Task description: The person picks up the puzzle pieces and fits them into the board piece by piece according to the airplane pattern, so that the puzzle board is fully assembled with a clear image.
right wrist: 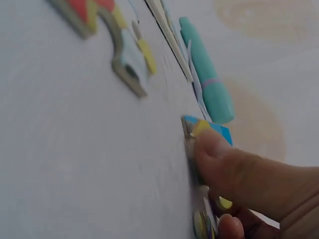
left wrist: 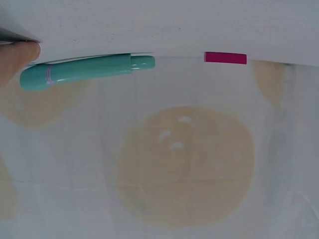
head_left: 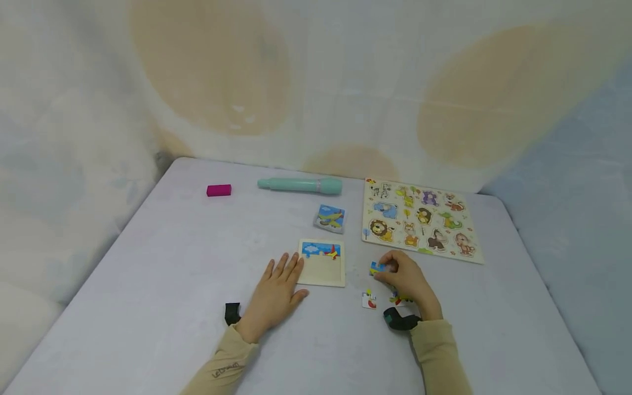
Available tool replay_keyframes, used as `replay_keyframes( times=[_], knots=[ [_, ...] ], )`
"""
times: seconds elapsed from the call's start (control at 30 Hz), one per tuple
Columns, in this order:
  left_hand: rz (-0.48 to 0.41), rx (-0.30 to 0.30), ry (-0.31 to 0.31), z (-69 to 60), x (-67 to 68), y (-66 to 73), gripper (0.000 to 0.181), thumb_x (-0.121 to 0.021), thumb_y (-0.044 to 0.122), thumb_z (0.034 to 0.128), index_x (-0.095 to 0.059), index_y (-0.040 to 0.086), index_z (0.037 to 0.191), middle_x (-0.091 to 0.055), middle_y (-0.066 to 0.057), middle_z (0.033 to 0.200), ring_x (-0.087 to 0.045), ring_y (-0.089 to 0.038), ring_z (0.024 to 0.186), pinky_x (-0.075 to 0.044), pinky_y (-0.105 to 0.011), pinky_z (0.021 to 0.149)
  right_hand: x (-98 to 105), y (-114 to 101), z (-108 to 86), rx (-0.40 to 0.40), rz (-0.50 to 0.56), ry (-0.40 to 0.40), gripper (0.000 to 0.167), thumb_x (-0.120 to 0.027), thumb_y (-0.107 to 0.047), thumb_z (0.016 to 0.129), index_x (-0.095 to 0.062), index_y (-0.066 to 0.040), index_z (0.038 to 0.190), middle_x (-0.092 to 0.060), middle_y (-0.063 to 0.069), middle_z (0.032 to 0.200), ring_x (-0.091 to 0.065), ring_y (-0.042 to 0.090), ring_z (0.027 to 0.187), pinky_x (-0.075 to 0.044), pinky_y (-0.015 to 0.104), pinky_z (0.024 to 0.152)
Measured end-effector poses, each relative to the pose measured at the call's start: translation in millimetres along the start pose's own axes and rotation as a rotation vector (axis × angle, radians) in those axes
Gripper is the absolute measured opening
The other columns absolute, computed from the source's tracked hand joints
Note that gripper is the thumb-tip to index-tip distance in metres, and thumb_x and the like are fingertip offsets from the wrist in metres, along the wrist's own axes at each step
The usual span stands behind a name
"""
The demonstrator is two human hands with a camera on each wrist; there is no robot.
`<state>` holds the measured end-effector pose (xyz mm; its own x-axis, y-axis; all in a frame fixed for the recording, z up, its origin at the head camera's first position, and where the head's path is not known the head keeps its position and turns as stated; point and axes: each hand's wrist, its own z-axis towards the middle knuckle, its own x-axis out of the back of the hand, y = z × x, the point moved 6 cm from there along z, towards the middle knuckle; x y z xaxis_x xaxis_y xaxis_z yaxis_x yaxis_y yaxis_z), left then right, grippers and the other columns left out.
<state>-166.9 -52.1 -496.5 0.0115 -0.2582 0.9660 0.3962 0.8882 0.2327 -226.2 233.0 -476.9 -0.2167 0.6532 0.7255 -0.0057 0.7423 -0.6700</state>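
My left hand [head_left: 277, 296] lies with straight fingers, its fingertips on the left edge of the square wooden puzzle tray [head_left: 321, 274]. Joined pieces with blue sky and a red-yellow plane part [head_left: 332, 251] fill the tray's top. To the right of the tray, my right hand [head_left: 406, 277] pinches a blue and yellow puzzle piece [head_left: 376, 268] between thumb and fingers; the right wrist view shows the thumb over this piece [right wrist: 225, 133]. A white piece with red and yellow [head_left: 368, 300] lies below it, and another piece [head_left: 398, 299] is partly hidden by the right hand.
Behind the tray lies a small plane picture [head_left: 330, 218]. A teal cylinder [head_left: 300, 185] and a magenta block [head_left: 219, 190] stand farther back. At the right back is an animal puzzle board [head_left: 419, 220]. Cloth walls [head_left: 345, 82] rise behind the table.
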Motion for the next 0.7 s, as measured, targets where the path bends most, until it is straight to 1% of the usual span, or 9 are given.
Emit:
replay_keyframes(
  times=[0.1, 0.2, 0.3, 0.37, 0.5, 0.6, 0.7],
  knots=[
    [-0.001, -0.012, 0.001, 0.7, 0.1, 2.4, 0.068, -0.048, 0.046, 0.0984, -0.032, 0.007, 0.151, -0.031, -0.009, 0.158, -0.025, -0.033, 0.148, -0.019, -0.054, 0.121, 1, -2, 3.9, -0.014, 0.039, 0.021, 0.022, -0.074, -0.019, 0.086, -0.061, -0.007, 0.099, -0.059, 0.005, 0.085, -0.049, 0.016, 0.073, -0.042, 0.024, 0.062],
    [-0.007, -0.025, -0.002, 2.0, -0.4, 4.6, 0.067, -0.048, 0.046, 0.0985, -0.032, 0.007, 0.151, -0.031, -0.009, 0.158, -0.025, -0.034, 0.148, -0.018, -0.055, 0.121, 0, -10, 9.3, 0.017, 0.061, 0.044, 0.019, -0.073, -0.017, 0.087, -0.062, -0.005, 0.096, -0.062, 0.006, 0.083, -0.052, 0.015, 0.073, -0.044, 0.023, 0.062],
    [-0.002, -0.029, -0.003, 2.6, -0.8, 4.2, 0.067, -0.049, 0.045, 0.098, -0.033, 0.007, 0.151, -0.032, -0.01, 0.158, -0.026, -0.035, 0.147, -0.02, -0.055, 0.12, -8, -24, 14.5, 0.051, 0.07, 0.04, 0.015, -0.072, -0.015, 0.087, -0.063, -0.006, 0.095, -0.064, 0.006, 0.085, -0.054, 0.013, 0.074, -0.046, 0.023, 0.065],
    [0.009, -0.027, -0.001, 2.7, -0.5, 2.2, 0.067, -0.05, 0.045, 0.0978, -0.034, 0.007, 0.15, -0.033, -0.009, 0.157, -0.026, -0.034, 0.147, -0.02, -0.054, 0.12, -16, -36, 17.8, 0.077, 0.081, 0.022, 0.014, -0.071, -0.015, 0.087, -0.063, -0.006, 0.094, -0.065, 0.007, 0.086, -0.055, 0.013, 0.074, -0.046, 0.023, 0.066],
    [0.03, -0.03, 0.014, 2.6, 1.2, -1.6, 0.065, -0.051, 0.044, 0.0974, -0.037, 0.007, 0.149, -0.035, -0.009, 0.156, -0.029, -0.032, 0.147, -0.022, -0.052, 0.12, -36, -62, 24.2, 0.117, 0.122, -0.017, 0.012, -0.072, -0.014, 0.087, -0.064, -0.008, 0.093, -0.065, 0.005, 0.086, -0.055, 0.012, 0.073, -0.046, 0.021, 0.064],
    [0.021, -0.035, 0.018, 3.1, 2.4, -1.6, 0.065, -0.051, 0.044, 0.0974, -0.037, 0.007, 0.149, -0.036, -0.008, 0.156, -0.03, -0.031, 0.146, -0.023, -0.052, 0.12, -51, -78, 29.5, 0.149, 0.141, -0.041, 0.01, -0.072, -0.015, 0.088, -0.065, -0.009, 0.092, -0.065, 0.004, 0.085, -0.055, 0.011, 0.071, -0.045, 0.02, 0.061],
    [0.005, -0.04, 0.019, 3.4, 4.2, -1.4, 0.065, -0.052, 0.043, 0.0973, -0.038, 0.006, 0.149, -0.038, -0.009, 0.155, -0.03, -0.031, 0.146, -0.024, -0.052, 0.12, -68, -92, 34.7, 0.176, 0.127, -0.052, 0.01, -0.072, -0.016, 0.088, -0.065, -0.01, 0.092, -0.066, 0.002, 0.083, -0.055, 0.01, 0.069, -0.045, 0.019, 0.06]
  ],
)
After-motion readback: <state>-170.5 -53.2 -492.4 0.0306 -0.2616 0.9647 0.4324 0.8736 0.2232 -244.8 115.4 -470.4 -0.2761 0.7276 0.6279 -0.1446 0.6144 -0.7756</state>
